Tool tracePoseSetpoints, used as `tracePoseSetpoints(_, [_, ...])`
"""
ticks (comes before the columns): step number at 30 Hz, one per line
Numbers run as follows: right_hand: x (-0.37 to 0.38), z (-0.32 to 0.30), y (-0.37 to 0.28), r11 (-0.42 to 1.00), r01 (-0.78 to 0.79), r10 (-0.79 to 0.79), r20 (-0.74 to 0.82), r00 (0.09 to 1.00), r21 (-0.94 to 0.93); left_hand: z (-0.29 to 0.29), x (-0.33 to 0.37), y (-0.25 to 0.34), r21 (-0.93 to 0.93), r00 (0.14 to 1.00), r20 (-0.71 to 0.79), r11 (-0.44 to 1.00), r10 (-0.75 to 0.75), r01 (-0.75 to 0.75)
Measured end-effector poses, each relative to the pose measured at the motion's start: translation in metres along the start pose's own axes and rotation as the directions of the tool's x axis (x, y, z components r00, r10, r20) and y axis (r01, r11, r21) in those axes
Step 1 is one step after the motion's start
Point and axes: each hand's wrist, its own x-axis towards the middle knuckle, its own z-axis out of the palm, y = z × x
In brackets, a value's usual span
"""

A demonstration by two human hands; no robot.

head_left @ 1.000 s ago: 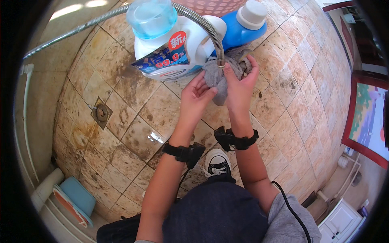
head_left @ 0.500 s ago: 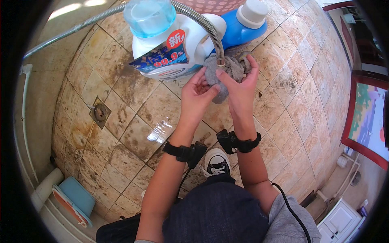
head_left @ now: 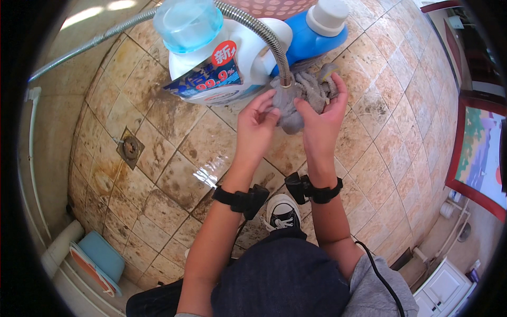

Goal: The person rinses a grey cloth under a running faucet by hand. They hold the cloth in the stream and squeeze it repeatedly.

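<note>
The right hand had a crumpled grey cloth in its grip, thumb laid over the near side and fingers wrapped around the far right end. The left hand was half curled, its fingertips at the cloth's left edge; whether it pinched the fabric there I could not tell. The cloth lay between the hands and slightly beyond them, its longer axis slanting from near left to far right, with the right hand nearer its bulk.

Above its left part, a silver ribbed metal hose pointed its end downward; contact between the two was unclear. Just beyond the hands, toward the far edge of the brown tiled floor, stood a large white plastic bottle and, right of it, a blue plastic bottle with a white cap. A pink perforated basket showed behind them. Toward the floor's left edge sat a square metal drain.
</note>
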Motion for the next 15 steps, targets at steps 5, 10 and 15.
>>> tracePoseSetpoints(5, [-0.001, -0.004, -0.002, 0.999, 0.009, -0.012, 0.067, 0.998, 0.042, -0.008, 0.004, -0.006, 0.034, 0.999, -0.046, 0.999, -0.021, 0.023])
tracePoseSetpoints(10, [-0.005, -0.006, -0.002, 0.998, -0.021, 0.015, 0.095, 0.995, 0.061, -0.011, 0.001, 0.01, -0.25, 0.966, -0.085, 0.944, -0.244, 0.216])
tracePoseSetpoints(15, [-0.004, -0.007, -0.009, 0.997, 0.068, -0.064, 0.081, 0.995, -0.045, 0.008, 0.003, 0.022, -0.42, 0.954, 0.049, 0.86, -0.296, 0.289])
